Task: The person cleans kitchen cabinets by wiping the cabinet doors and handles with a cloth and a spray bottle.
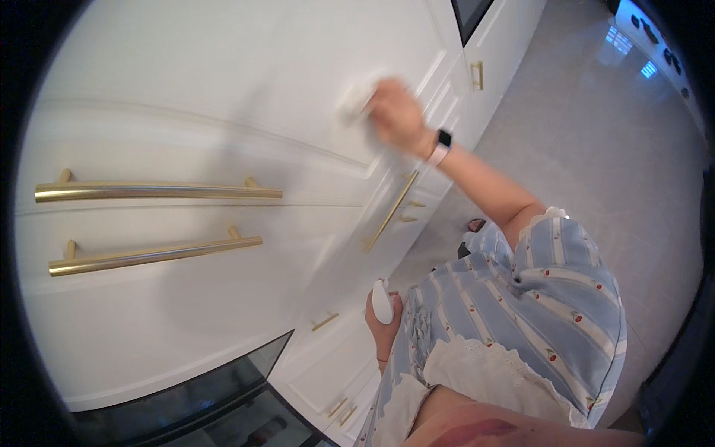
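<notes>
My right hand (395,114), blurred and with a watch on its wrist, holds a bunched white cloth (354,106) against the white panelled cabinet door (268,67). Lower down, close to my dress, my left hand (384,315) is closed around a smooth white object (382,302), which looks like the top of a spray bottle; its lower part is hidden. Two long gold bar handles (159,191) stand out from the cabinet front at the left.
More gold handles (392,209) sit on the cabinet fronts beyond. A black glass-fronted appliance (223,408) is set in at the bottom left. Grey glossy floor tiles (558,128) run along the cabinets at the right. Dark footwear (648,31) shows at the top right.
</notes>
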`<action>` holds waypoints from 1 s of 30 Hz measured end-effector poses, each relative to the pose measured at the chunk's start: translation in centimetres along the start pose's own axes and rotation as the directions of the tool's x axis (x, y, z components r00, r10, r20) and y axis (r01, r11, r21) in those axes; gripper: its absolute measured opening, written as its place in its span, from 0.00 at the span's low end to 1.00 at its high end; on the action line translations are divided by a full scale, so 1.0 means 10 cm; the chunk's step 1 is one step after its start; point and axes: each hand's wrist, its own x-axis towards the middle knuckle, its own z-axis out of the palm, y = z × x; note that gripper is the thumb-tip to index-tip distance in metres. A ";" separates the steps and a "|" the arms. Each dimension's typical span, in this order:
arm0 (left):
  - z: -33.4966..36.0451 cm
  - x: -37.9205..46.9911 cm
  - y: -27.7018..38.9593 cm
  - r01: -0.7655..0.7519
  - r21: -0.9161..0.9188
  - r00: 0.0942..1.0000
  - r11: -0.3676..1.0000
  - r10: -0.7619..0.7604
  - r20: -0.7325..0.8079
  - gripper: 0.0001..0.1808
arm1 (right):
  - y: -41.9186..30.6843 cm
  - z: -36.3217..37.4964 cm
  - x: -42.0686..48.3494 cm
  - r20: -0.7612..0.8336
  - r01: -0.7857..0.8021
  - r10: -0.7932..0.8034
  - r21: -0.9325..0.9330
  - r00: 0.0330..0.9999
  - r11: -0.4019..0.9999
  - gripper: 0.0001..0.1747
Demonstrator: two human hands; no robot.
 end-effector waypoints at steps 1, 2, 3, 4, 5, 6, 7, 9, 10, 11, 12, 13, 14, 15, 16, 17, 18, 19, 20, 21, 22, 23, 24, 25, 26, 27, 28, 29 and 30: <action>-0.01 -0.01 0.04 -0.014 -0.005 1.000 1.000 0.014 -0.012 0.26 | 0.17 -0.08 0.08 -0.222 -0.113 0.079 -0.146 0.972 0.983 0.14; 0.01 -0.01 0.11 -0.013 -0.004 1.000 1.000 0.013 -0.022 0.26 | 0.44 -0.21 0.12 -0.339 -0.360 0.301 -0.124 0.891 0.925 0.13; 0.03 -0.04 0.18 -0.013 -0.046 0.999 0.999 0.011 -0.048 0.26 | 0.71 -0.34 0.16 -0.423 -0.474 0.385 -0.126 0.820 0.871 0.11; 0.05 -0.06 0.21 -0.013 -0.090 0.998 0.996 0.007 -0.063 0.25 | 0.94 -0.44 0.12 -0.493 -0.523 0.437 -0.043 0.752 0.851 0.10; 0.06 -0.08 0.23 -0.005 -0.090 0.997 0.996 -0.001 -0.072 0.25 | 0.89 -0.42 0.10 -0.485 -0.525 0.444 -0.035 0.753 0.851 0.10; 0.07 -0.06 0.22 -0.001 -0.100 0.998 0.995 -0.006 -0.067 0.25 | 0.77 -0.38 0.09 -0.480 -0.555 0.482 -0.012 0.733 0.832 0.09; 0.08 -0.04 0.20 0.006 -0.110 0.998 0.994 -0.014 -0.066 0.25 | 0.61 -0.34 0.06 -0.470 -0.586 0.522 0.013 0.712 0.811 0.08; 0.05 0.04 0.12 0.000 -0.054 1.000 0.999 -0.002 -0.027 0.24 | 0.03 -0.11 -0.09 -0.336 -0.501 0.479 0.022 0.811 0.865 0.08; 0.01 0.05 0.09 -0.011 0.009 1.000 1.000 0.011 0.013 0.24 | -0.33 -0.02 -0.19 -0.193 -0.417 0.417 0.044 0.888 0.908 0.08; -0.02 0.08 0.14 -0.004 0.005 1.000 1.000 0.004 0.008 0.24 | -0.57 0.01 -0.29 -0.051 -0.331 0.335 0.072 0.941 0.941 0.07; -0.05 0.14 0.25 -0.041 0.050 0.998 0.998 0.039 0.046 0.24 | -0.63 0.05 -0.36 -0.044 -0.333 0.337 0.084 0.941 0.939 0.07; -0.08 0.17 0.31 -0.078 0.098 0.994 0.992 0.070 0.084 0.23 | -0.69 0.07 -0.41 0.147 -0.182 0.154 0.202 0.977 0.962 0.07; -0.08 0.18 0.25 -0.069 0.100 0.996 0.993 0.062 0.070 0.23 | -0.74 0.09 -0.46 0.303 -0.048 -0.062 0.345 0.951 0.937 0.07; -0.12 0.19 0.14 -0.094 0.082 0.994 0.992 0.088 0.067 0.25 | -0.66 0.10 -0.56 0.318 -0.008 -0.080 0.268 0.945 0.963 0.08; -0.15 0.21 0.08 -0.126 0.061 0.990 0.990 0.121 0.069 0.26 | -0.44 0.06 -0.64 0.333 0.038 -0.098 0.181 0.938 0.983 0.09; -0.15 0.20 0.08 -0.122 0.063 0.992 0.990 0.120 0.044 0.26 | -0.24 0.06 -0.62 0.090 -0.047 0.047 -0.002 0.995 0.999 0.12; -0.14 0.15 0.08 -0.098 0.002 0.995 0.995 0.098 0.015 0.27 | -0.17 -0.05 -0.25 -0.056 -0.306 0.307 0.014 0.950 0.952 0.13; -0.09 0.15 0.11 -0.088 -0.065 0.996 0.994 0.089 0.007 0.28 | 0.02 -0.11 0.00 -0.168 -0.377 0.384 0.071 0.908 0.923 0.12; -0.05 0.11 0.17 -0.082 -0.075 0.997 0.994 0.081 -0.013 0.28 | 0.15 -0.12 0.24 -0.255 -0.343 0.360 0.108 0.897 0.933 0.11; -0.05 0.07 0.23 -0.086 -0.049 0.996 0.995 0.086 -0.005 0.28 | 0.17 -0.14 0.51 -0.233 -0.283 0.292 0.073 0.927 0.956 0.08; -0.04 0.07 0.25 -0.093 -0.028 0.996 0.995 0.093 0.002 0.28 | 0.09 -0.10 0.86 -0.252 -0.215 0.232 0.090 0.940 0.972 0.07; -0.02 0.08 0.20 -0.083 -0.035 0.996 0.996 0.083 -0.019 0.28 | -0.02 -0.07 1.13 -0.183 -0.200 0.233 0.181 0.955 0.963 0.09; 0.00 0.08 0.11 -0.104 -0.004 0.994 0.995 0.104 -0.023 0.28 | -0.35 0.03 1.50 -0.183 0.075 -0.052 0.116 0.982 0.990 0.14; -0.01 0.03 0.08 -0.120 0.032 0.992 0.992 0.121 -0.027 0.28 | -0.56 0.20 1.73 -0.207 0.207 -0.168 0.183 0.964 0.961 0.16; -0.02 0.00 0.09 -0.105 0.026 0.994 0.994 0.106 -0.040 0.28 | -0.79 0.29 1.84 -0.133 0.209 -0.178 0.278 0.975 0.938 0.15; -0.03 0.00 0.10 -0.101 0.022 0.994 0.995 0.102 -0.047 0.27 | -1.00 0.36 1.89 -0.161 0.249 -0.206 0.323 0.965 0.913 0.14; -0.04 -0.04 0.09 -0.097 0.018 0.994 0.995 0.098 -0.055 0.27 | -0.95 0.32 1.81 0.021 0.240 -0.261 0.327 0.965 0.914 0.16; -0.05 -0.12 0.08 -0.086 0.011 0.994 0.996 0.087 -0.063 0.27 | -0.87 0.27 1.65 0.202 0.232 -0.309 0.331 0.929 0.915 0.19; -0.07 -0.15 0.05 -0.052 -0.031 0.996 0.998 0.049 -0.076 0.27 | -0.91 0.28 1.43 0.130 0.208 -0.251 0.276 0.959 0.938 0.16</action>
